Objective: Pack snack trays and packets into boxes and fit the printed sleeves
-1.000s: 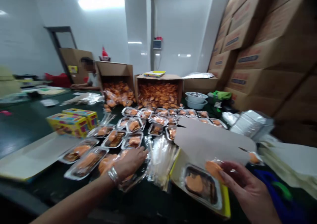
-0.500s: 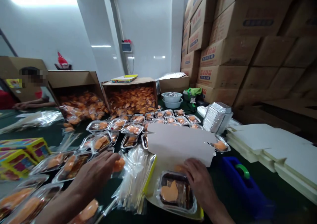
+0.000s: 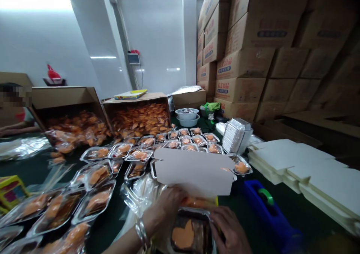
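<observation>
In front of me is a box (image 3: 194, 173) with its white lid flap raised. Inside it lies a foil tray (image 3: 209, 239) with dark brown strips and an orange heart-shaped piece (image 3: 183, 236) on top. My left hand (image 3: 168, 203), a silver bangle on its wrist, reaches in behind the tray. Its fingers are bent down at an orange packaged piece (image 3: 198, 201); the fingertips are partly hidden. My right hand (image 3: 230, 229) is curled over the right side of the box, beside the tray's rim. A bundle of wrapped sticks (image 3: 146, 192) lies left of the box.
Several filled foil trays (image 3: 97, 201) spread left and behind. Cartons of orange pieces (image 3: 140, 119) stand further back. A stack of empty foil trays (image 3: 237, 136), a blue tool with green handle (image 3: 270, 212) and flat white boxes (image 3: 303, 160) are right. A person's arm (image 3: 19, 128) is far left.
My left hand has moved right, carrying an orange piece from above the sticks into the box. My right hand has shifted down to the box's right side. The view has turned slightly right.
</observation>
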`<state>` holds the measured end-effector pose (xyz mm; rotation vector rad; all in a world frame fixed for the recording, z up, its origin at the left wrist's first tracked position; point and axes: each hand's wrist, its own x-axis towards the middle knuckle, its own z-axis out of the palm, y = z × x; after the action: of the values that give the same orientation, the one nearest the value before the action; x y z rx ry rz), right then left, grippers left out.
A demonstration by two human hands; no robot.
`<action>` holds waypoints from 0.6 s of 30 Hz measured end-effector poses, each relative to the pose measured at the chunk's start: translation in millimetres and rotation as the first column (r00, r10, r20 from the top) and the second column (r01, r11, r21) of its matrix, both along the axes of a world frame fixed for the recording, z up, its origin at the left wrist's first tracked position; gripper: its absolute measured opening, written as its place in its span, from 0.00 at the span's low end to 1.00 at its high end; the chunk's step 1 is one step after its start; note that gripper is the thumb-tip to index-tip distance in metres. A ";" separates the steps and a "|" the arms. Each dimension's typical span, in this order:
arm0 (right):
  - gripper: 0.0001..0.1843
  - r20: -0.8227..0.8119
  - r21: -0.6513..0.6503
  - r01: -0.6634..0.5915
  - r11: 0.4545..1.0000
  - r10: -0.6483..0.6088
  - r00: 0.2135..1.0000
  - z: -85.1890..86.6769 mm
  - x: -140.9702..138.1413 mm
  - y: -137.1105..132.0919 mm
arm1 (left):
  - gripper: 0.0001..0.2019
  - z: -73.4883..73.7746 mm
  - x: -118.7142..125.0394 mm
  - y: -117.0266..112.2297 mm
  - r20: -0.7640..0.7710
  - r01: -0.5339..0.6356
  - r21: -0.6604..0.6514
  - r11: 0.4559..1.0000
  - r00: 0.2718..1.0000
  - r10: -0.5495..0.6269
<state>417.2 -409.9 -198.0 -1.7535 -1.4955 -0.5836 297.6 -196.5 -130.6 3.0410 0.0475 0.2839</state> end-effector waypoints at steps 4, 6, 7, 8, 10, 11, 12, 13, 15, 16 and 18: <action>0.11 -0.137 0.098 0.205 0.974 -0.191 0.972 3.6 17.3 -15.6 | 0.17 11.5 -32.5 22.5 0.142 -0.214 -0.389 0.896 0.947 0.288; 0.16 -0.317 0.091 0.369 0.925 -0.324 0.891 12.0 30.4 -18.4 | 0.17 20.5 -41.2 43.3 0.192 -0.367 -0.582 0.725 0.805 0.562; 0.20 -0.409 0.063 0.418 0.906 -0.358 0.839 17.4 37.2 -16.9 | 0.23 24.5 -41.7 53.7 0.189 -0.392 -0.655 0.647 0.743 0.642; 0.21 -0.486 0.021 0.432 0.901 -0.369 0.792 23.4 43.7 -13.6 | 0.28 27.7 -40.0 62.7 0.171 -0.383 -0.710 0.592 0.720 0.672; 0.19 -0.579 -0.064 0.390 0.918 -0.353 0.735 35.6 55.1 -3.3 | 0.29 30.9 -32.2 73.0 0.143 -0.314 -0.775 0.548 0.758 0.636; 0.18 -0.596 -0.091 0.358 0.929 -0.339 0.728 41.5 59.8 2.3 | 0.26 30.8 -28.0 73.1 0.128 -0.284 -0.791 0.542 0.790 0.600; 0.18 -0.600 -0.108 0.337 0.935 -0.331 0.728 47.2 63.8 7.4 | 0.23 29.7 -24.5 69.5 0.117 -0.269 -0.797 0.542 0.811 0.574; 0.20 -0.596 -0.120 0.328 0.937 -0.332 0.731 52.6 67.1 11.3 | 0.20 27.8 -22.3 62.7 0.113 -0.268 -0.796 0.542 0.815 0.569; 0.19 -0.577 -0.133 0.333 0.934 -0.346 0.740 63.0 70.6 15.4 | 0.16 22.5 -22.6 42.0 0.123 -0.308 -0.755 0.579 0.801 0.585; 0.17 -0.569 -0.150 0.322 0.935 -0.348 0.745 68.0 70.5 15.6 | 0.15 19.6 -24.8 29.7 0.132 -0.342 -0.701 0.625 0.799 0.586; 0.14 -0.585 -0.215 0.243 0.946 -0.324 0.744 76.5 65.2 13.3 | 0.15 14.1 -31.2 6.2 0.181 -0.384 -0.548 0.743 0.813 0.553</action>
<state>482.4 -396.6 -121.5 -2.0274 -0.8204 -0.0264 266.4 -190.3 -116.5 2.3797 0.7656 0.7011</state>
